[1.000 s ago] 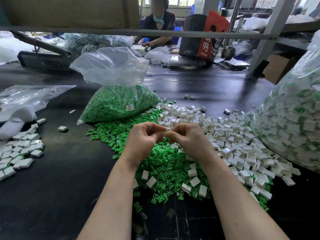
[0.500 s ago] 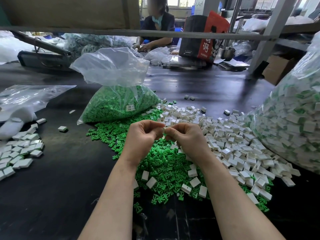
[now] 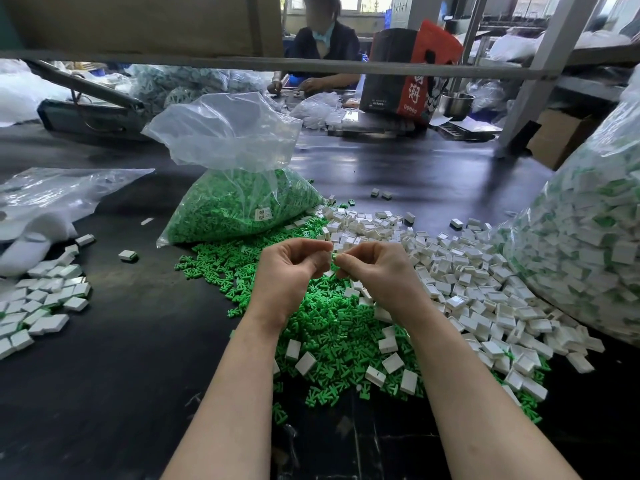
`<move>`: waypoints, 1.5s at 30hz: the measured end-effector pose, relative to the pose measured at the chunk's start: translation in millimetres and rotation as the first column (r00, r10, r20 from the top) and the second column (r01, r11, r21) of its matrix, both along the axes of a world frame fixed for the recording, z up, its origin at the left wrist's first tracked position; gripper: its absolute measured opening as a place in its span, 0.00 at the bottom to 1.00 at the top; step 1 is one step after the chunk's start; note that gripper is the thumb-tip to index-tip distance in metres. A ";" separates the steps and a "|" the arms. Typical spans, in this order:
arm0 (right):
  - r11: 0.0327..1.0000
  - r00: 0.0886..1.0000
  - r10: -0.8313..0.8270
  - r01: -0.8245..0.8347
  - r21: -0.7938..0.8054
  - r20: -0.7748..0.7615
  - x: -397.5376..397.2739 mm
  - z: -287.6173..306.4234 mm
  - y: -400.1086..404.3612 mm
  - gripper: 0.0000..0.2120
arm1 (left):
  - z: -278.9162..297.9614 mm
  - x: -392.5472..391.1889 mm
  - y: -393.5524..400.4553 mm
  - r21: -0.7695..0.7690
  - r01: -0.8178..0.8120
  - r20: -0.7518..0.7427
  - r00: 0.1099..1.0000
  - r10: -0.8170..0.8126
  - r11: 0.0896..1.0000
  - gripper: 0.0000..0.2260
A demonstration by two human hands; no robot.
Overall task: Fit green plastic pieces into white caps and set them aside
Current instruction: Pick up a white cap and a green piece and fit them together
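My left hand and my right hand meet fingertip to fingertip above the piles. Between them sits a small white cap with a sliver of a green piece showing; the left fingers pinch the cap and the right fingers pinch the green piece. Most of both parts is hidden by my fingers. Below the hands lies a heap of loose green pieces. A spread of loose white caps lies to the right. A group of assembled caps lies at the far left.
An open clear bag of green pieces stands behind the heap. A big clear bag of white and green parts fills the right side. Empty plastic bags lie at the left. Another person works across the black table.
Both hands have stayed together at the same spot, shifting only slightly upward while the fingers work the cap and the green piece.
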State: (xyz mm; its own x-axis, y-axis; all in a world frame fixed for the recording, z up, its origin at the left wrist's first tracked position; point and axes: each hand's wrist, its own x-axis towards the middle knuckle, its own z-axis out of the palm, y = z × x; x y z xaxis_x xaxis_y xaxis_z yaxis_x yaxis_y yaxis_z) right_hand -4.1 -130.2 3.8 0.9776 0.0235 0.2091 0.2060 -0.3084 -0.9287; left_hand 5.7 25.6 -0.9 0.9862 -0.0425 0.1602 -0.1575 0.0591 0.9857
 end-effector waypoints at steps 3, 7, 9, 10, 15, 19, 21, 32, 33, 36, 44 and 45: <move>0.998 1.000 -0.003 0.003 -0.063 0.000 0.8 0.4 -1.7 0.05 | 0.3 -0.5 0.6 0.041 0.015 0.013 1.000 -0.016 0.999 0.08; 0.993 1.000 0.005 -0.005 -0.116 -0.007 0.2 1.0 -1.8 0.06 | 1.3 -0.3 1.7 0.084 0.035 0.028 0.999 -0.038 0.996 0.09; 0.992 1.000 0.013 -0.015 -0.122 -0.016 -0.4 1.1 -1.9 0.05 | 2.0 -0.8 2.3 0.114 0.053 0.035 0.998 -0.058 0.992 0.08; 0.993 1.000 0.014 -0.016 -0.118 -0.022 -0.7 1.1 -2.2 0.05 | 2.2 -1.1 2.4 0.127 0.061 0.038 0.997 -0.066 0.990 0.08; 0.991 0.999 0.014 -0.018 -0.132 -0.036 -1.5 1.9 -2.9 0.05 | 4.4 -1.6 3.9 0.192 0.081 0.061 0.994 -0.094 0.978 0.10; 0.982 0.999 0.010 -0.017 -0.187 -0.038 -1.5 0.4 -3.0 0.06 | 5.2 -2.7 4.6 0.259 0.079 0.082 0.991 -0.103 0.963 0.11; 0.980 0.999 0.005 -0.014 -0.199 -0.043 -1.1 0.0 -4.4 0.07 | 5.2 -2.6 4.7 0.273 0.082 0.080 0.991 -0.108 0.958 0.12; 0.943 0.999 0.014 -0.025 -0.333 -0.034 0.0 -0.6 -5.4 0.06 | 1.2 -1.6 7.1 0.348 0.081 0.061 0.992 -0.109 0.934 0.10; 0.942 0.999 0.015 -0.025 -0.334 -0.034 0.1 -0.5 -5.1 0.06 | 1.3 -1.7 6.8 0.350 0.079 0.060 0.993 -0.106 0.933 0.10; 0.945 1.000 0.009 -0.018 -0.328 -0.028 -0.6 -1.1 -3.5 0.05 | 2.1 -2.2 6.7 0.343 0.079 0.056 0.993 -0.104 0.936 0.09; 0.987 0.999 -0.008 0.000 -0.163 -0.046 -3.1 -1.2 -2.4 0.04 | 5.9 -5.0 3.4 0.229 0.089 0.068 0.992 -0.107 0.969 0.09; 0.987 0.999 -0.011 0.004 -0.161 -0.045 -2.8 -1.0 -2.2 0.03 | 5.5 -4.9 3.5 0.223 0.089 0.067 0.992 -0.106 0.971 0.09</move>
